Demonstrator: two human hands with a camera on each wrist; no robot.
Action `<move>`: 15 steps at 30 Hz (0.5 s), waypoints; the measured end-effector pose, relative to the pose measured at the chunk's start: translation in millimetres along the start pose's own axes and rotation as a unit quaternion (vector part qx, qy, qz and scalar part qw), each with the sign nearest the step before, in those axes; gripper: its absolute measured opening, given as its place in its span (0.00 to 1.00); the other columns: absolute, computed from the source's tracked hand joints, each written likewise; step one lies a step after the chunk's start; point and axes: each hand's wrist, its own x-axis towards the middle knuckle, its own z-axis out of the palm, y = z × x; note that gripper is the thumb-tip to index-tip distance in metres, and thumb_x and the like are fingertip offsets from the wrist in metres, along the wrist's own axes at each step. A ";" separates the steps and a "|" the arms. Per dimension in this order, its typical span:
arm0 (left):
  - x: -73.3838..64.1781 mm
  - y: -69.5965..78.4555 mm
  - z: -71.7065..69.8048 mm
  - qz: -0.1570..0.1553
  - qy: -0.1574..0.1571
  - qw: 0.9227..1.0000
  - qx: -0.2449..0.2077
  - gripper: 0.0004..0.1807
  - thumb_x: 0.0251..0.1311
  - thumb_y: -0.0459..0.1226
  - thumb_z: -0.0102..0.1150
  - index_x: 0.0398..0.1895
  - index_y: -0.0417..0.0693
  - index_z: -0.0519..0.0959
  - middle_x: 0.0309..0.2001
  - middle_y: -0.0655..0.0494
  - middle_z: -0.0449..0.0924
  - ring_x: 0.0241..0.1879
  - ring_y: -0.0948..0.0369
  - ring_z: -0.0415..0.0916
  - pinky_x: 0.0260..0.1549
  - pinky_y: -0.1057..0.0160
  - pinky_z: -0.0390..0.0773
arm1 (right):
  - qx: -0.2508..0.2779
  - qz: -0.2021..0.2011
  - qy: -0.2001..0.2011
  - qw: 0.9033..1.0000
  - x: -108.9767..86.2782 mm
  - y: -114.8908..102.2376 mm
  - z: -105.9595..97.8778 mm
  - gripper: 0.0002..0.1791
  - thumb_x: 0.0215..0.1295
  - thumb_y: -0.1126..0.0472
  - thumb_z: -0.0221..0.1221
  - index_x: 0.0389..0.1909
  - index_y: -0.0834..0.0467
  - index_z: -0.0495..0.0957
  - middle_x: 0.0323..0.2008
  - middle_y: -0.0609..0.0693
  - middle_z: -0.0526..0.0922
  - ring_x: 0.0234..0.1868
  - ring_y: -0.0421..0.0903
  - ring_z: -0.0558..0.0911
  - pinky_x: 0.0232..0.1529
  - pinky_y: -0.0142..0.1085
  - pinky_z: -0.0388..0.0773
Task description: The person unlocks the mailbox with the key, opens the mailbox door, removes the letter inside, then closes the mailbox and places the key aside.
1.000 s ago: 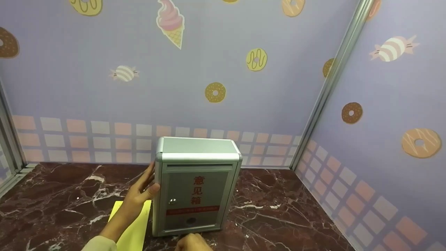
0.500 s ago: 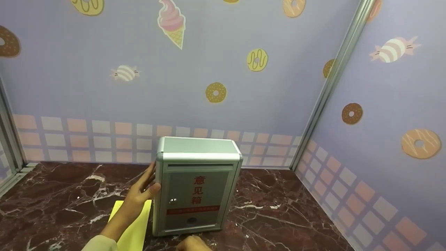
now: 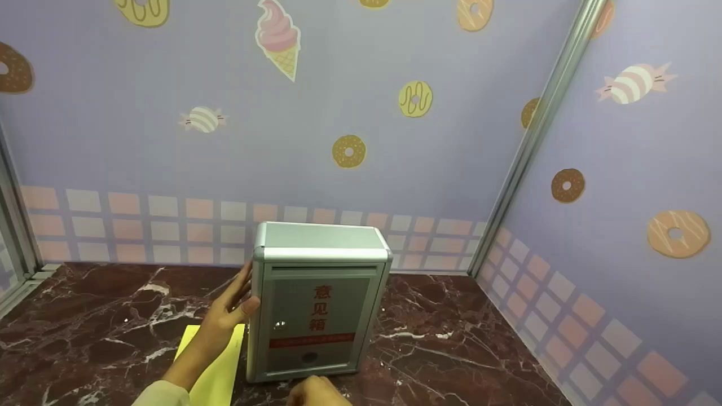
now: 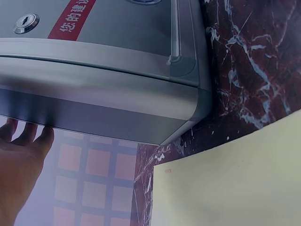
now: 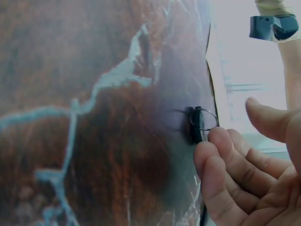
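A grey metal suggestion box (image 3: 318, 293) with red Chinese lettering, a top slot and a small lock (image 4: 27, 22) stands upright on the marble table. My left hand (image 3: 223, 318) rests on its left side, thumb near the front edge and fingers stretched toward the back edge. In the left wrist view those fingertips (image 4: 28, 134) reach the box's far edge. My right hand (image 3: 318, 392) is low in front of the box. In the right wrist view its bent fingertips sit right at a small black piece with a thin metal ring (image 5: 197, 125) on the tabletop, the thumb held apart.
A yellow sheet (image 3: 217, 366) lies left of the box, partly under my left forearm. Dark red marble (image 3: 451, 349) makes up the tabletop. A patterned wall (image 3: 350, 84) stands behind, meeting the right wall at a metal post (image 3: 527, 152).
My right hand shifts slightly at the lower edge of the head view. The left hand and the box stay in place.
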 end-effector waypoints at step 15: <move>-5.9 -12.2 -8.1 -0.018 0.025 0.997 0.072 0.30 0.77 0.41 0.44 0.78 0.52 0.53 0.75 0.42 0.49 0.71 0.39 0.49 0.63 0.37 0.59 | 0.059 0.042 0.085 0.994 -15.5 22.3 -35.2 0.15 0.62 0.48 0.67 0.24 0.55 0.83 0.21 0.46 0.80 0.23 0.43 0.78 0.25 0.38 0.78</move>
